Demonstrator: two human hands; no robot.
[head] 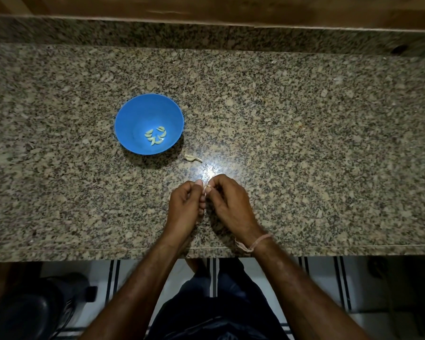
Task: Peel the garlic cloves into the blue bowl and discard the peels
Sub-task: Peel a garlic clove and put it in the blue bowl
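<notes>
On the speckled granite worktop [304, 143], under a wooden ledge [206, 8], your left hand [185, 204] and right hand [227, 202] are bunched together, fingertips pinching a tiny pale bit [208, 186]. The round blue bowl [142, 111] of smooth peeled cloves [155, 136] sits up-left, with one papery clove [192, 158] just beside it.

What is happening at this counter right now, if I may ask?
A person is peeling garlic at a granite counter. The left hand and right hand meet fingertip to fingertip, pinching a small clove that is mostly hidden. Several peeled cloves lie in the blue bowl, and one more garlic piece, clove or peel, lies on the counter beside the bowl.
</notes>
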